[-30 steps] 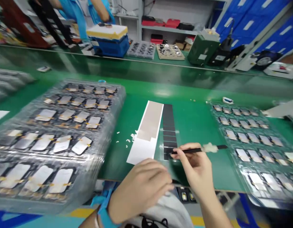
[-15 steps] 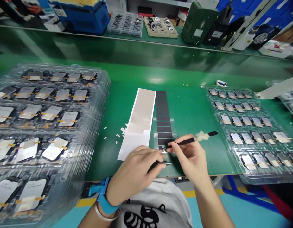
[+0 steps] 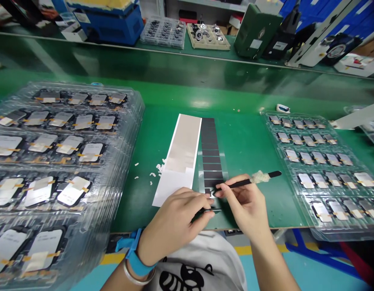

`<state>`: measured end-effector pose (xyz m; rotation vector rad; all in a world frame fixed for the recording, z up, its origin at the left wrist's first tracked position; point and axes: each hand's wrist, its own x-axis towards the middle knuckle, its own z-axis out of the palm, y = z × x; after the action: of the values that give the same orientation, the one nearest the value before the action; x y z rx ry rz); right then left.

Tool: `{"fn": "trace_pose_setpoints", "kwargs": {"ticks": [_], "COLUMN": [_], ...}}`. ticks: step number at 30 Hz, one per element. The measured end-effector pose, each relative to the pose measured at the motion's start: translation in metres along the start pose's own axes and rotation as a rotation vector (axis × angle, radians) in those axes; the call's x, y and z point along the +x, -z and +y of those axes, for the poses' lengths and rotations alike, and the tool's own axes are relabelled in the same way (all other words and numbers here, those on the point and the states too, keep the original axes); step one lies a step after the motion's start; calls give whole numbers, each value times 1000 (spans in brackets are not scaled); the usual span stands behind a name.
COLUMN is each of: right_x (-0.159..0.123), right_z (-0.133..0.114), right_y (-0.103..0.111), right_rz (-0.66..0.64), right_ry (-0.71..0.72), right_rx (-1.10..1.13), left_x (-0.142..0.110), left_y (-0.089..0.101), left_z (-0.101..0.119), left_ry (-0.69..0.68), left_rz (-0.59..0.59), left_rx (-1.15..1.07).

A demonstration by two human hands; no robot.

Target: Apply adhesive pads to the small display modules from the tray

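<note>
My right hand (image 3: 241, 198) pinches a slim black stick (image 3: 239, 183) with a yellowish wad wrapped round its upper part. The stick's lower end is at the near end of a clear strip bearing dark grey rectangular film pieces (image 3: 210, 137). Just left of it, my left hand (image 3: 183, 212) curls with its fingertips close to the same end of the strip. Between its thumb and fingers is a thin dark piece with a shiny edge (image 3: 215, 209); most of it is hidden. A white sheet with a beige panel (image 3: 184, 141) lies left of the strip.
Stacked clear trays (image 3: 126, 133) of small screen modules stand at the left. Another clear tray (image 3: 296, 178) of modules lies at the right. Small white scraps (image 3: 159, 166) are scattered beside the sheet. A shelf (image 3: 162, 51) runs along the back with boxes and parts trays.
The whole view has shifted slightly, so things appear a little further right and lower. Both hands keep nearly the same pose at the strip's near end.
</note>
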<state>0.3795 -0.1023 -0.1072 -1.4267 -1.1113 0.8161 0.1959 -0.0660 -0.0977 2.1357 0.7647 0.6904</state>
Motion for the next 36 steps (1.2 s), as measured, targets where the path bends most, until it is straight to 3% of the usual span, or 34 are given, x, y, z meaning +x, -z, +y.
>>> {"fn": "trace_pose_setpoints", "kwargs": {"ticks": [4,10,16,18,23,29,32,36], "right_x": [1,1,-10,-13,-18,-19,-18,-19], "right_z": [-3,-6,-16,-21,-30,-43,-47,-45], "right_y": [1,9,-6,-14,-26,-34,-38,-43], "right_rz": [17,177,119,106,155,201,168,169], "right_ry": [-5,-41,-184,-172,-56,247,311,374], "right_rx": [11,166,456,485,448,381,377,329], "left_x": [0,-1,-4,-5,-3,1,4,8], "left_y": [0,1,5,7,6,3,4,7], "left_z": [0,1,3,2,3,9,11,8], "left_ry": [-11,19,45,62,90,102,138,74], "left_rz": [21,119,473,524,490,359,286,175], "left_rx": [-9,-21,-142,-171,-146,57,33,-32]}}
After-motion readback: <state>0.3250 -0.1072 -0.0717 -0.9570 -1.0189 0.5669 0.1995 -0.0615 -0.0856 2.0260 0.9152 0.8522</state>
